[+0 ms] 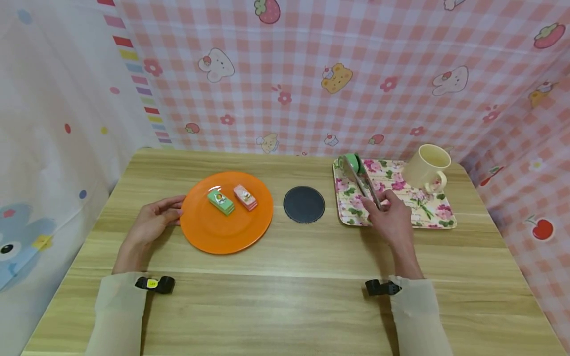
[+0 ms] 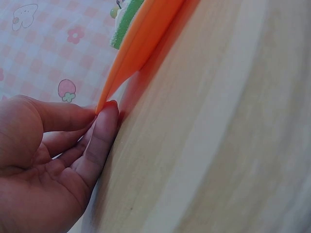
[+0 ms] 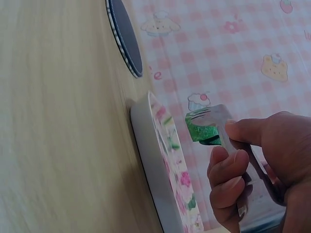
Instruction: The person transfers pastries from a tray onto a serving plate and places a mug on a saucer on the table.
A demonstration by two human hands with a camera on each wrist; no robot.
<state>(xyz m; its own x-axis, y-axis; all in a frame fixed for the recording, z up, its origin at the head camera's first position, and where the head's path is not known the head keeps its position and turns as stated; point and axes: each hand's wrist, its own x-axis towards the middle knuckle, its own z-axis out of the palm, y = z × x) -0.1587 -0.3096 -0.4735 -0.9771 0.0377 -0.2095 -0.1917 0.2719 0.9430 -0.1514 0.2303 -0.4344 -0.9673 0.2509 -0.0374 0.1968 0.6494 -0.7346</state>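
My left hand (image 1: 151,221) pinches the left rim of a round orange plate (image 1: 222,235) between thumb and fingers; the left wrist view shows that rim (image 2: 124,60) caught at the fingertips. On the plate lie a small green block-shaped packet (image 1: 220,201) and a pink one (image 1: 245,197). In my right hand (image 1: 393,217) is a pair of metal tongs (image 1: 368,187), gripped along its arms. Between the tong tips sits a small green piece (image 1: 352,161), over the far left corner of a floral tray (image 1: 349,217). The right wrist view shows the green piece (image 3: 201,130) partly hidden behind a slotted tip.
A cream mug (image 1: 418,168) stands on the tray's right side, its handle towards the front right. A round dark coaster (image 1: 304,204) lies on the wooden table (image 1: 267,306) between plate and tray. Pink checked cloth (image 1: 285,64) hangs behind the table.
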